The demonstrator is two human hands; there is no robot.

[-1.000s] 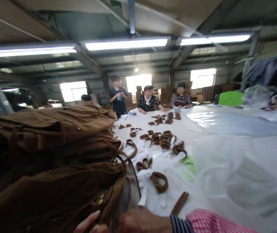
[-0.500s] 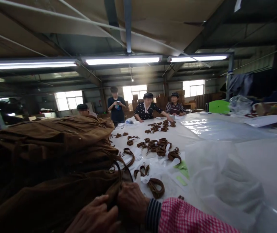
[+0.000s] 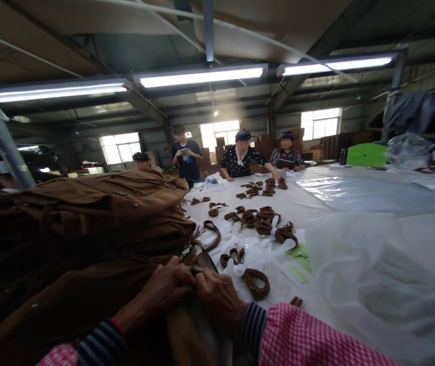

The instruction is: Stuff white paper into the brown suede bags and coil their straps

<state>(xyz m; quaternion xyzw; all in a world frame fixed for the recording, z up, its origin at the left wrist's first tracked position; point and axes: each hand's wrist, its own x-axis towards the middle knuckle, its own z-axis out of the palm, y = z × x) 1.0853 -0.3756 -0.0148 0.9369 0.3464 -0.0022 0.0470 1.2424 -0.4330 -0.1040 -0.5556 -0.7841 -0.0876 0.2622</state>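
A tall stack of brown suede bags [image 3: 88, 223] fills the left of the view. My left hand [image 3: 164, 290] and my right hand [image 3: 219, 300] sit side by side on the near bag's edge, fingers curled and pinching the suede and a strap end between them. Both sleeves are pink check with striped cuffs. Coiled brown straps [image 3: 255, 282] with white tags lie on the white table just beyond my right hand.
More brown straps [image 3: 259, 218] are scattered along the white table [image 3: 411, 239]. Clear plastic bags [image 3: 373, 284] lie at the right. Several people [image 3: 240, 160] stand at the far end. A green object [image 3: 364, 154] is at the back right.
Both hands have moved up and forward onto the bag's edge, and the left hand has gone from barely showing to gripping the suede. The camera has tilted slightly.
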